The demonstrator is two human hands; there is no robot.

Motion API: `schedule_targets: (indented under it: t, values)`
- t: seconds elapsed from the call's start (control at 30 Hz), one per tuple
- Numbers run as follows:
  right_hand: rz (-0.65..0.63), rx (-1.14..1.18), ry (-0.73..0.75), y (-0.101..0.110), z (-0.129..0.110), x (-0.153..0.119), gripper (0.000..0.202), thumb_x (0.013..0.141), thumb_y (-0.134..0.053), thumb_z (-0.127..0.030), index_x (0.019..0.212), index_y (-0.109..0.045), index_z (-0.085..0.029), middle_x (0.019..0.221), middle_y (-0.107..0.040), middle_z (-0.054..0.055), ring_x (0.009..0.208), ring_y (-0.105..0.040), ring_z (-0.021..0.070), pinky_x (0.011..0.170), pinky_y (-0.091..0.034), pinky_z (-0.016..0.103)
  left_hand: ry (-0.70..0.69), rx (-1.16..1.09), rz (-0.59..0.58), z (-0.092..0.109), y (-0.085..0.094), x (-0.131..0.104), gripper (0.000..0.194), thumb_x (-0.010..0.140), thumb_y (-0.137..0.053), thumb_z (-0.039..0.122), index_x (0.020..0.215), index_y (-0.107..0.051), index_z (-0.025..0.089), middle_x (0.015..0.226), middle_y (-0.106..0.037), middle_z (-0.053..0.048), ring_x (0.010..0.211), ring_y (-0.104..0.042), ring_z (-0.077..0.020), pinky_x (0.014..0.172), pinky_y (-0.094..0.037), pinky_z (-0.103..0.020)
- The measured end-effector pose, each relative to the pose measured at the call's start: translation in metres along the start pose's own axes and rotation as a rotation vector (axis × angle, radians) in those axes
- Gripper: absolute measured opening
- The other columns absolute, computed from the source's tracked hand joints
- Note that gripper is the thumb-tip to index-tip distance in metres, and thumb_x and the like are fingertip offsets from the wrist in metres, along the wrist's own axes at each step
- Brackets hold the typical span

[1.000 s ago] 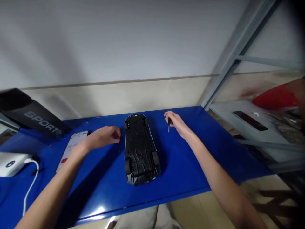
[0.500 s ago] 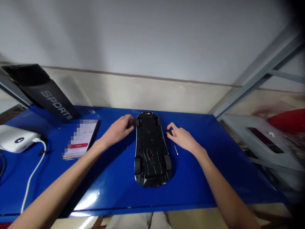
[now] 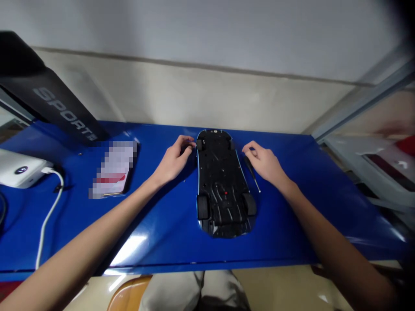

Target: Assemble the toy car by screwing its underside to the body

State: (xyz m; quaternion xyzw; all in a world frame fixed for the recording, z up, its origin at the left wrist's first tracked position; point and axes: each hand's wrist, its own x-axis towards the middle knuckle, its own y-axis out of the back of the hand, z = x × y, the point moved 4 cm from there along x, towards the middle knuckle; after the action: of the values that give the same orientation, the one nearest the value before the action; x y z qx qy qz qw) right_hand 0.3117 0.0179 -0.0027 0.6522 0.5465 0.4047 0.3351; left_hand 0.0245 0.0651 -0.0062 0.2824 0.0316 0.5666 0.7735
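A toy car (image 3: 220, 177) lies upside down on the blue table (image 3: 155, 242), its black underside and wheels facing up. Beside its far left wheel is my left hand (image 3: 175, 157), fingers bent and apart, with nothing visible in it. My right hand (image 3: 264, 162) rests on the table to the right of the car, its thumb and index finger curled near the handle of a small screwdriver (image 3: 253, 173). The screwdriver lies alongside the car with its metal tip towards me; whether my fingers grip its handle is unclear.
A phone (image 3: 113, 168) lies at the left. Farther left are a white power bank (image 3: 22, 168) with a white cable (image 3: 48, 220) and a dark stand marked SPORT (image 3: 65, 108). Metal shelving (image 3: 372, 101) stands at the right, and a wall runs behind the table.
The camera view has shifted, so the table and its objects appear higher, with the car farther right. My right hand has uncovered more of the screwdriver's handle.
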Motion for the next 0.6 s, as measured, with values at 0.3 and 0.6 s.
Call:
schedule_targets:
  t: [0.3,0.6]
  values:
    - [0.094,-0.011,0.044,0.0001,0.0005,0.0010,0.023,0.095,-0.047,-0.036,0.091,-0.066,-0.023,0.060,-0.060,0.000,0.056,-0.050,0.0159,0.058,-0.029,0.030,0.025,0.020,0.018,-0.0046,-0.0037,0.0015,0.031,0.097,-0.043,0.031,0.123,-0.055,0.019,0.107,-0.071,-0.004,0.098,-0.062,-0.0191,0.091,-0.044,-0.034]
    - [0.084,-0.014,0.006,0.0007,0.0005,0.0014,0.016,0.094,-0.050,-0.030,0.092,-0.065,-0.025,0.067,-0.065,0.000,0.061,-0.055,0.0176,0.062,-0.033,0.031,0.020,0.044,0.010,-0.0018,-0.0037,0.0022,0.030,0.096,-0.049,0.038,0.121,-0.058,0.022,0.087,-0.066,-0.001,0.078,-0.057,-0.0165,0.074,-0.045,-0.029]
